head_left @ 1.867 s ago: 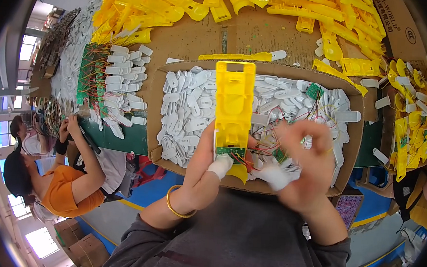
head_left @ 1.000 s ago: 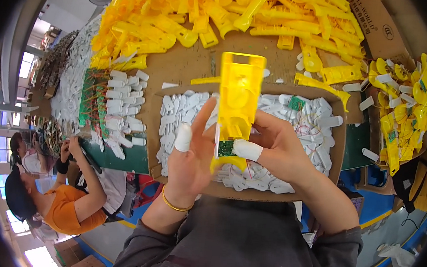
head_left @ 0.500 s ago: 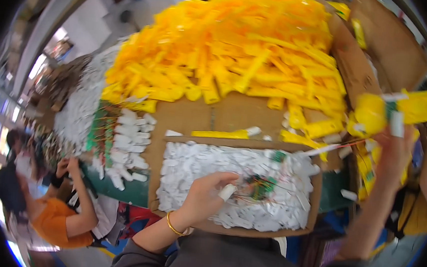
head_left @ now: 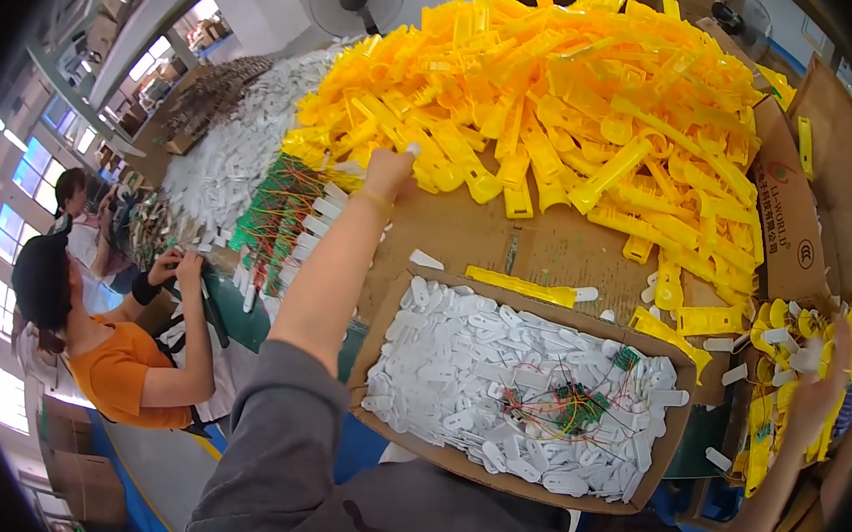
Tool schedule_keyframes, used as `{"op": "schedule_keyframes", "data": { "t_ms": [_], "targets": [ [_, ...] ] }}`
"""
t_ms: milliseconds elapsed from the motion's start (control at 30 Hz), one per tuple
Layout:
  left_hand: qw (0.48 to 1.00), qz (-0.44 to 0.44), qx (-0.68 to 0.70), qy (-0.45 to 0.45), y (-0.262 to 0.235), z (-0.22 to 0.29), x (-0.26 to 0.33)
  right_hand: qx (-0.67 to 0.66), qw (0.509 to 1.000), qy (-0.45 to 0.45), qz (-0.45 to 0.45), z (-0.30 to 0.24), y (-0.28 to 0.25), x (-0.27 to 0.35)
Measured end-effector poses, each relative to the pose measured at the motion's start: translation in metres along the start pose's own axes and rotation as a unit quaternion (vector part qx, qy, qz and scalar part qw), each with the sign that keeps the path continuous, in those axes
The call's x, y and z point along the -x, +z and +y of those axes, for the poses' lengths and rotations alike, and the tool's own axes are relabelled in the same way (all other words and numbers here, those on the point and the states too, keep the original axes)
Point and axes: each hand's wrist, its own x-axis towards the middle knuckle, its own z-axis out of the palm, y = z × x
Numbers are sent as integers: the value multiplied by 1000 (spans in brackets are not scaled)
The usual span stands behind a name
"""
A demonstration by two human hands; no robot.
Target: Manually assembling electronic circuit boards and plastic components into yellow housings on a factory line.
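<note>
My left hand (head_left: 388, 175) reaches far out to the near left edge of a heap of yellow plastic casings (head_left: 559, 106). A white cover shows on one fingertip; the other fingers are hidden, so its grip is unclear. At the far right, my right hand (head_left: 820, 372) is smeared by motion over yellow casings (head_left: 761, 432), some with green boards and white pieces. I cannot make out whether it holds anything. In front of me, a shallow cardboard box (head_left: 509, 485) is filled with small white plastic pieces (head_left: 438, 367), with wired green circuit boards (head_left: 575, 408) lying on top.
Rows of wired green boards (head_left: 275, 209) lie left of my left forearm, beside a heap of white pieces (head_left: 245, 152). A person in an orange top (head_left: 138, 368) works at the left. One yellow casing (head_left: 519, 286) lies behind the box. A tall cardboard flap (head_left: 786, 209) borders the heap.
My left hand has gone from above the white pieces out to the yellow heap. My right hand has moved lower and outward; the yellow casing it held up no longer shows clearly in it.
</note>
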Motion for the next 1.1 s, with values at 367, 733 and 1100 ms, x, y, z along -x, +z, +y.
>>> {"op": "schedule_keyframes", "data": {
  "t_ms": [367,733,1100],
  "targets": [
    [984,-124,127,-27,35,-13,-20,-452,804,-113,-370,-281,50,34],
    [776,-321,541,39,-78,-4,301,-337,785,-450,-259,-376,141,34],
    [733,-345,570,-138,-48,-26,318,-470,770,-138,-408,-316,42,41]
  ]
}}
